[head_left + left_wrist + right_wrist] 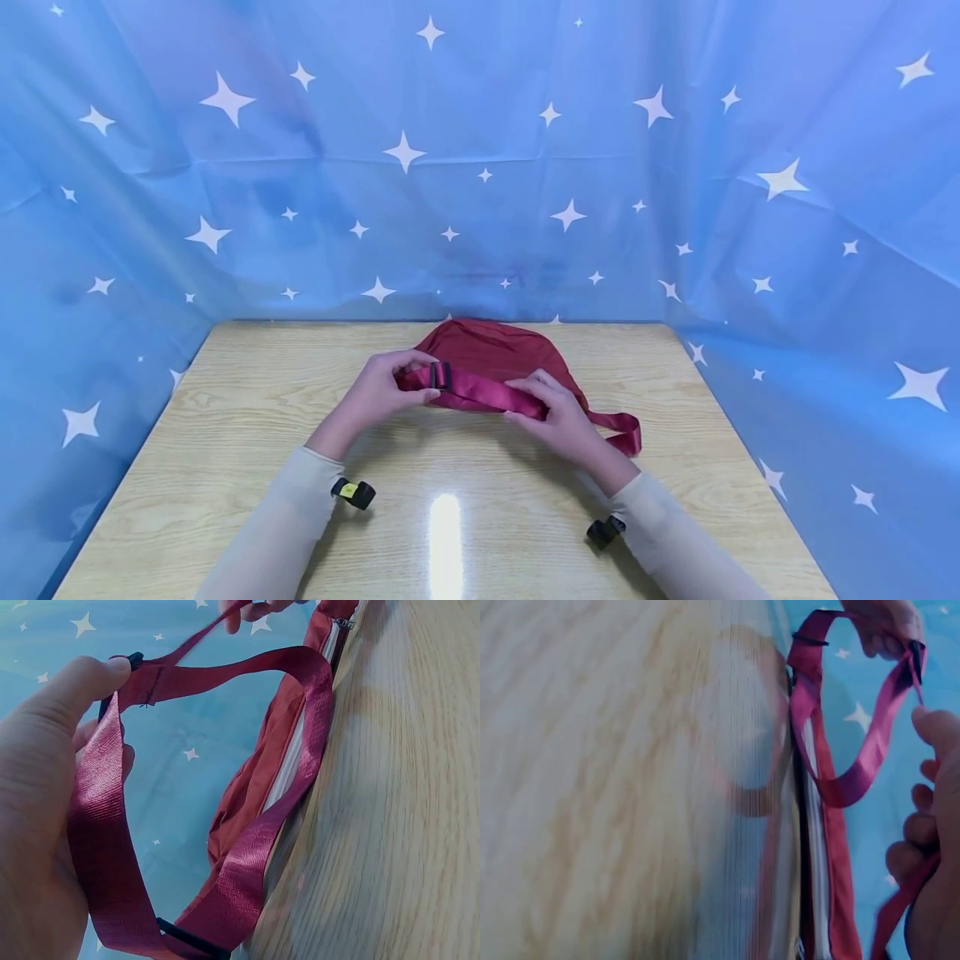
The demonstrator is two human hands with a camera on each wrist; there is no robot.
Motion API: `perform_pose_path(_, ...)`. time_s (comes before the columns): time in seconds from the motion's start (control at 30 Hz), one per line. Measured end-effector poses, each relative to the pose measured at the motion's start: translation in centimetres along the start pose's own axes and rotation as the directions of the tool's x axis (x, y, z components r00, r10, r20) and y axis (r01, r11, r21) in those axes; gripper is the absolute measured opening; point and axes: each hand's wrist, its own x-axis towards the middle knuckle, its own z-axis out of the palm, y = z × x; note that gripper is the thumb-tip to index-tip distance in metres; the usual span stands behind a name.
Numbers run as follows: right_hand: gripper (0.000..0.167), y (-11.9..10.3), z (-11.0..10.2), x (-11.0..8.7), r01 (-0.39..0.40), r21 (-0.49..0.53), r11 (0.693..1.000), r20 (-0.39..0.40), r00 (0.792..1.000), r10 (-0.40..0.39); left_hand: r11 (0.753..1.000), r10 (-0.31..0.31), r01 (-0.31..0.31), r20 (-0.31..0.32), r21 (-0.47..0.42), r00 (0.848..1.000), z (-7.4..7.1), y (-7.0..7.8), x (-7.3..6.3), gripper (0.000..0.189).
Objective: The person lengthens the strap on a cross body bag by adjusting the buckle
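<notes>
A dark red bag (495, 343) lies at the far side of the table, its zipper (291, 754) facing the near side. Its crimson strap (480, 389) is raised in front of it between both hands. My left hand (378, 387) pinches the strap at a black slider buckle (440, 376), thumb on the buckle's edge. The right hand (558, 415) pinches the strap further right, drawing that stretch fairly straight. Below the left hand the strap hangs in a wide loop, with a second black fitting (193, 939) on it.
A loose strap end (630, 433) curls on the wooden table (315, 517) beyond the right hand. Behind the table's far edge hangs a blue curtain (480, 200) with white stars. Each wrist wears a small black camera (358, 493).
</notes>
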Motion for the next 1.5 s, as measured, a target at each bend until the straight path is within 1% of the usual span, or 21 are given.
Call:
perform_pose_path(0.13, 0.055, -0.3, 0.9, 0.5, -0.044, -0.009, 0.999, 0.044, 0.998, 0.045, 1.000, -0.006, 0.006, 0.011, -0.005, 1.000, 0.2, 0.1, 0.0, 0.040)
perform_pose_path(0.3, 0.063, -1.6, 3.1, 1.7, -0.127, -0.057, 0.990, 0.113, 0.985, 0.133, 1.000, -0.015, 0.015, 0.022, -0.002, 1.000, 0.4, 0.0, 0.0, 0.039)
perform_pose_path(0.4, 0.062, -2.7, 4.4, 2.6, -0.139, -0.051, 0.989, 0.096, 0.985, 0.144, 1.000, -0.017, 0.018, 0.021, -0.007, 1.000, 0.5, 0.0, -0.1, 0.040)
perform_pose_path(0.6, 0.049, -4.2, 5.7, 3.9, -0.119, 0.006, 0.993, 0.006, 0.993, 0.119, 1.000, 0.011, -0.011, 0.016, 0.000, 1.000, 0.6, 0.0, -0.1, 0.040)
perform_pose_path(0.7, 0.044, -4.3, 5.7, 4.0, -0.090, 0.018, 0.996, -0.018, 0.996, 0.090, 1.000, 0.015, -0.015, 0.022, -0.001, 1.000, 0.6, 0.0, -0.1, 0.040)
perform_pose_path(0.8, 0.042, -3.9, 5.1, 3.9, -0.042, 0.015, 0.999, -0.020, 0.999, 0.043, 1.000, 0.015, -0.015, 0.032, 0.005, 0.999, 0.4, 0.1, -0.1, 0.039)
perform_pose_path(0.93, 0.041, -3.1, 3.9, 3.8, 0.030, -0.020, 0.999, 0.018, 0.999, -0.029, 0.999, 0.042, -0.044, 0.060, 0.024, 0.997, 0.2, 0.3, -0.1, 0.040)
perform_pose_path(1.07, 0.042, -2.7, 2.6, 3.8, 0.064, -0.031, 0.997, 0.078, 0.995, -0.062, 0.998, 0.056, -0.059, 0.092, 0.026, 0.994, 0.3, 0.4, -0.1, 0.041)
perform_pose_path(1.17, 0.046, -2.9, 2.2, 3.9, 0.059, -0.034, 0.998, 0.114, 0.992, -0.055, 0.999, 0.046, -0.048, 0.100, 0.015, 0.994, 0.4, 0.5, 0.0, 0.041)
perform_pose_path(1.23, 0.050, -3.2, 2.2, 4.1, 0.054, -0.032, 0.998, 0.130, 0.990, -0.050, 0.999, 0.038, -0.039, 0.103, 0.006, 0.994, 0.5, 0.6, 0.0, 0.041)
perform_pose_path(1.33, 0.056, -4.0, 2.4, 4.6, 0.024, -0.004, 1.000, 0.152, 0.988, -0.023, 0.999, 0.040, -0.040, 0.125, -0.004, 0.991, 0.7, 0.7, 0.2, 0.042)
perform_pose_path(1.4, 0.056, -4.6, 2.5, 5.0, -0.002, 0.014, 1.000, 0.163, 0.987, -0.001, 0.999, 0.047, -0.047, 0.145, -0.003, 0.988, 0.9, 0.8, 0.3, 0.043)
perform_pose_path(1.5, 0.052, -5.3, 2.5, 5.4, -0.024, 0.009, 1.000, 0.159, 0.987, 0.022, 0.998, 0.058, -0.061, 0.167, 0.009, 0.984, 1.1, 0.8, 0.4, 0.046)
